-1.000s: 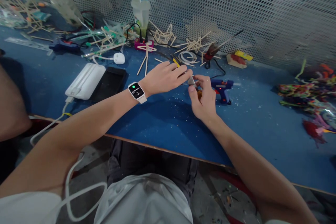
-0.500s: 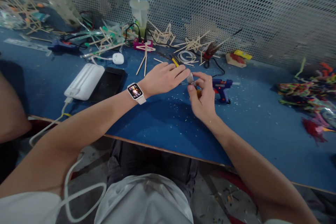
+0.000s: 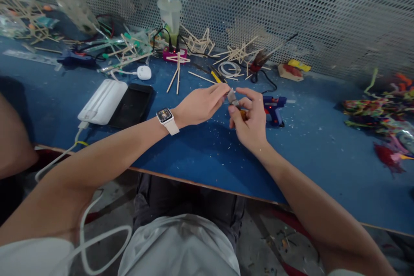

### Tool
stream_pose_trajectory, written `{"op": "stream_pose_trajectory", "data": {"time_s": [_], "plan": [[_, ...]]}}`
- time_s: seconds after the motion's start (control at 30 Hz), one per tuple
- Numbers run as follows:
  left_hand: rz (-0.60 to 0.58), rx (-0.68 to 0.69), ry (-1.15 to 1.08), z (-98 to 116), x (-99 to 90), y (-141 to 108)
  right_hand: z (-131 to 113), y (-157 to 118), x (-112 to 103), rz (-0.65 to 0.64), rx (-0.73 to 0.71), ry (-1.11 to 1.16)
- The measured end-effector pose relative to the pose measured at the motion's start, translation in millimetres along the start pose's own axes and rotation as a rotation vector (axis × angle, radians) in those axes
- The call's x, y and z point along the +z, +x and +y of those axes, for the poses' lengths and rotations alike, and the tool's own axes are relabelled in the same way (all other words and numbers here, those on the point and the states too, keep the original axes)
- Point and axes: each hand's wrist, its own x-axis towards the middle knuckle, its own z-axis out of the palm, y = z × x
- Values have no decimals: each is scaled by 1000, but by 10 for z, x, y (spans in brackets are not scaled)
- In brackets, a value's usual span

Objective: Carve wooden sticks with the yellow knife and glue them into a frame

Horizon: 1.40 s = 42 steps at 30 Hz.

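Note:
A pair of pliers with a metal head and a yellow-orange grip sits in my right hand, its fingers curled around the tool. The head points up and toward my left hand. My left hand is closed, its thumb and fingertips pinched right beside the pliers' head. Whatever lies between those fingertips is too small or hidden to make out. Just right of my right hand lies a blue glue gun with a small red light. Beyond my left fingers, a yellow-and-black cutter rests on the blue table.
Thin wooden sticks and stick frames lie along the mesh wall. A cup with a straw stands behind a pink power socket. A white power bank overlaps a black phone. Colourful yarn is piled right.
My left hand has turned and drawn slightly down, its fingers now pinched and bent at the pliers' head. More of the metal head shows. My right hand stays nearly in place.

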Motion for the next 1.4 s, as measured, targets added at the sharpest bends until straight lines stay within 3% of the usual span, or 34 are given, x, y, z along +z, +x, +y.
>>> {"op": "stream_pose_trajectory", "data": {"time_s": [0.17,0.57,0.83,1.4], "plan": [[-8,6,-224,88,15,-36,-81,2,38,-11,20,86],[30,-54,-348,119,64,-32,-119,27,-19,-63,180,300],[-8,-107,-384,246,-36,-37,-263,56,-48,-62,314,378],[33,-185,-384,415,-50,-20,-232,47,-38,-73,356,439]]}}
